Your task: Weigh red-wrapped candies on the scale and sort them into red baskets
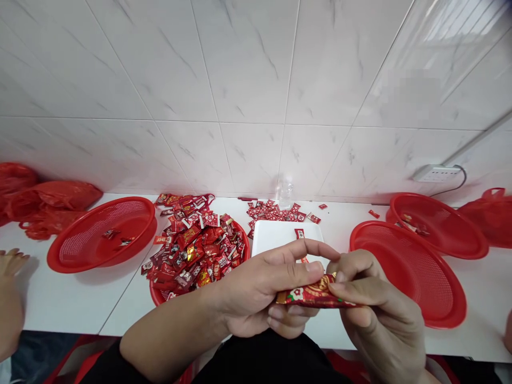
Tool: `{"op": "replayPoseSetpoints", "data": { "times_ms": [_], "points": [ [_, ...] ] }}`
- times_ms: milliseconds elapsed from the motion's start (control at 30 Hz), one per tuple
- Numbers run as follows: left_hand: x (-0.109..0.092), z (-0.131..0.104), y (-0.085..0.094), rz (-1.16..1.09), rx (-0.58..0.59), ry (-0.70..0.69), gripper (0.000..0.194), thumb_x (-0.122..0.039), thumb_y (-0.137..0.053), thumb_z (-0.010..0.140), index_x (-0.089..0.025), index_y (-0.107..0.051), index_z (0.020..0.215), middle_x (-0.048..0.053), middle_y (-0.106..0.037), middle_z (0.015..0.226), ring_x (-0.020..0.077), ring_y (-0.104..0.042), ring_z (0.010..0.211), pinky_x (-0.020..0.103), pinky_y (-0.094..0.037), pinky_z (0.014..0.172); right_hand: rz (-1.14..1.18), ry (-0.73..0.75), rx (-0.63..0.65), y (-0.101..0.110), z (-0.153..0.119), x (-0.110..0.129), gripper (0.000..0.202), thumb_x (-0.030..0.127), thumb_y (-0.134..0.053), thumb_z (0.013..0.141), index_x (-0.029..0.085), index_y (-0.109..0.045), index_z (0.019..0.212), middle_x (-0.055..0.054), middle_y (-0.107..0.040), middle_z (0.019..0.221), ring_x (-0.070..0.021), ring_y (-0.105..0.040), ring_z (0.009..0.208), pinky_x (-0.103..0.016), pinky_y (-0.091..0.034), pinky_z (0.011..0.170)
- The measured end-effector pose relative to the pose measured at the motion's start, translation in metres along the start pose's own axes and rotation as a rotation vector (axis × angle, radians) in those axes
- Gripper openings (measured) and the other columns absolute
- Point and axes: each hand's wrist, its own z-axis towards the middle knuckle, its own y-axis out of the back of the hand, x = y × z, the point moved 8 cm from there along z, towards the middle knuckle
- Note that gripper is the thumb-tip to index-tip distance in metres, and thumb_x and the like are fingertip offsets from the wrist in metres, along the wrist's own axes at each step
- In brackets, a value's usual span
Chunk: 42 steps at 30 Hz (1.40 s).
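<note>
Both hands grip one red and gold snack packet (312, 294) with a white flower print, held in front of my body above the near table edge. My left hand (272, 280) pinches its left part between thumb and curled fingers, the index finger stretched toward the right. At the packet's right part, my right hand (376, 298) is closed with thumb and fingers on its upper edge. Behind the hands lies a white tray (264, 234), partly covered by them, with a small red packet (300, 233) on it. Whatever lies under my palms is hidden.
Left of the tray, a red basket (245, 234) is heaped with wrapped sweets (196, 250). Small red packets (272, 211) lie near the wall beside a clear cup (285, 191). Red baskets (154, 218) (452, 298) flank both sides. Another person's hand (12, 264) rests at far left.
</note>
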Motion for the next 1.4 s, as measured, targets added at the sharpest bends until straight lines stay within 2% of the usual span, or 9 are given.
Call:
{"op": "replayPoseSetpoints", "data": {
  "times_ms": [333, 800, 1067, 1400],
  "points": [
    [0.000, 0.000, -0.002, -0.020, 0.018, 0.002, 0.022, -0.029, -0.051, 0.087, -0.023, -0.049, 0.108, -0.008, -0.039, 0.054, 0.0008, -0.025, 0.036, 0.013, -0.012, 0.037, -0.003, -0.019, -0.029, 0.000, 0.000, 0.000, 0.018, 0.034, -0.057, 0.083, 0.031, -0.067, 0.098, -0.003, -0.051, 0.083, -0.0152, -0.053, 0.078, -0.032, -0.051, 0.069],
    [0.001, 0.001, 0.000, -0.001, 0.007, 0.006, 0.024, -0.030, -0.053, 0.086, -0.022, -0.049, 0.108, -0.009, -0.036, 0.050, 0.0010, -0.024, 0.034, 0.013, -0.012, 0.036, -0.032, 0.004, -0.020, 0.000, -0.001, 0.002, 0.020, 0.032, -0.055, 0.085, 0.032, -0.066, 0.101, -0.004, -0.048, 0.084, -0.0162, -0.051, 0.080, -0.033, -0.051, 0.068],
    [-0.006, 0.002, 0.013, 0.113, -0.103, -0.106, 0.030, -0.037, -0.049, 0.088, -0.023, -0.045, 0.114, -0.010, -0.042, 0.051, 0.0021, -0.029, 0.034, 0.015, -0.020, 0.037, -0.129, 0.048, -0.026, 0.006, -0.001, 0.003, 0.022, 0.028, -0.058, 0.082, 0.030, -0.066, 0.103, -0.005, -0.049, 0.090, -0.0183, -0.052, 0.085, -0.032, -0.050, 0.066],
    [-0.010, -0.001, 0.019, 0.132, -0.154, -0.140, 0.037, -0.033, -0.057, 0.084, -0.024, -0.043, 0.116, -0.010, -0.043, 0.051, 0.0012, -0.030, 0.034, 0.014, -0.022, 0.038, -0.161, 0.099, -0.079, 0.011, 0.001, 0.005, 0.023, 0.026, -0.059, 0.081, 0.030, -0.066, 0.103, -0.005, -0.049, 0.092, -0.0193, -0.052, 0.086, -0.032, -0.050, 0.065]
  ]
}}
